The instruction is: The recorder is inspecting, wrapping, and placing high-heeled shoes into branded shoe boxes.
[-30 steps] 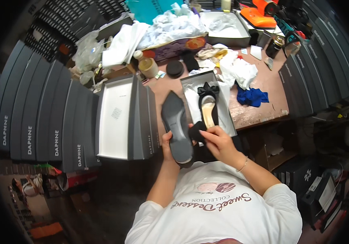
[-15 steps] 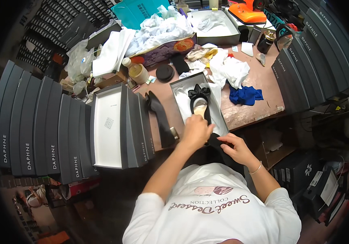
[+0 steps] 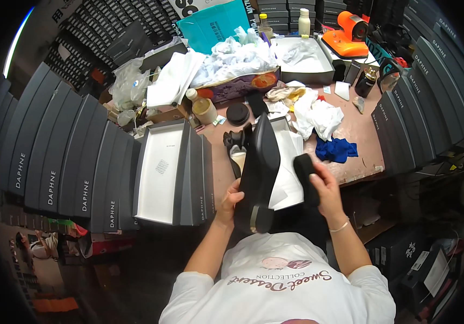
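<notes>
My left hand grips a black shoe, toe pointing away from me. A gold-coloured band shows on its heel. Just beyond that hand, a second black shoe with a bow and pale insole stands upright, partly hidden by the held one. Closed around a dark, oblong, pad-like thing is my right hand; its exact kind cannot be made out. Between the hands lies a shoe box lined with white paper, its left side covered by the held shoe.
Grey shoe boxes stand in rows at the left, with more at the right. An open box faces up beside the left row. A blue cloth, white cloth, bottle and round black lid lie farther back.
The shoe under my left hand has left the box; a bow shoe now stands left of it. My left hand holds a shoe up sideways. My right hand has raised the dark pad-like thing.
</notes>
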`<move>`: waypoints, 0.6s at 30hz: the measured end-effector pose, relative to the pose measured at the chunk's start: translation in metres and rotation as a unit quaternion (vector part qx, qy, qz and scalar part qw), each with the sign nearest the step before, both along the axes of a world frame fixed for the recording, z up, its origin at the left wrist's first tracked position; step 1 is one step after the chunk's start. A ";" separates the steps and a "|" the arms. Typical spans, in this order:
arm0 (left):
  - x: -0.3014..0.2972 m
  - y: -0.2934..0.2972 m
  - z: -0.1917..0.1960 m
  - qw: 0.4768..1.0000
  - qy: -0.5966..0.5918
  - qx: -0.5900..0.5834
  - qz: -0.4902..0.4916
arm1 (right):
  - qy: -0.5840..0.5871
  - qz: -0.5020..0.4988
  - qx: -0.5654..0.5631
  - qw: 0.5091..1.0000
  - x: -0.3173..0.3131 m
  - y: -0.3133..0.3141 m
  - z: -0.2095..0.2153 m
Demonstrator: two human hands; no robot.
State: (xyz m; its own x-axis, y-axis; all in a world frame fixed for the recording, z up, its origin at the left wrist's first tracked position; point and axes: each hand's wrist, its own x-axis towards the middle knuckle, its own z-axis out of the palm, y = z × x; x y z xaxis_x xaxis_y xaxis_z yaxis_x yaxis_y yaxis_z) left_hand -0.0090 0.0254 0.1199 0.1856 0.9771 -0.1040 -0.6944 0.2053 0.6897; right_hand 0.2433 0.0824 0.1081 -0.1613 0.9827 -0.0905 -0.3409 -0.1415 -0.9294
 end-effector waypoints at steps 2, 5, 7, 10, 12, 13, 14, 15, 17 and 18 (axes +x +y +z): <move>0.007 -0.008 -0.014 0.999 -0.019 -0.024 0.033 | -0.092 0.083 0.062 0.990 -0.037 -0.006 -0.001; -0.001 -0.016 -0.046 0.997 0.017 -0.074 -0.016 | -0.202 0.219 0.180 0.937 -0.070 -0.019 0.012; -0.004 -0.028 -0.046 0.996 -0.010 -0.088 -0.006 | -0.199 0.247 0.189 0.929 -0.074 -0.009 0.019; -0.016 -0.032 -0.039 0.996 -0.073 -0.044 -0.009 | -0.190 0.190 0.218 0.938 -0.074 0.043 0.018; -0.025 -0.034 -0.046 0.992 -0.111 -0.065 0.001 | -0.223 0.144 0.226 0.937 -0.091 0.093 0.025; -0.028 -0.035 -0.051 0.988 -0.131 -0.077 0.007 | -0.281 0.144 0.313 0.896 -0.108 0.118 0.031; -0.033 -0.034 -0.059 0.995 -0.074 -0.061 -0.019 | -0.326 0.135 0.368 0.860 -0.128 0.145 0.027; -0.033 -0.033 -0.065 0.997 -0.058 -0.050 -0.014 | -0.349 0.120 0.425 0.826 -0.148 0.174 0.015; -0.032 -0.030 -0.073 0.999 -0.020 -0.029 -0.008 | -0.394 0.098 0.449 0.795 -0.183 0.227 -0.015; -0.033 -0.027 -0.068 0.997 -0.053 -0.055 -0.008 | -0.418 0.082 0.461 0.778 -0.199 0.251 -0.037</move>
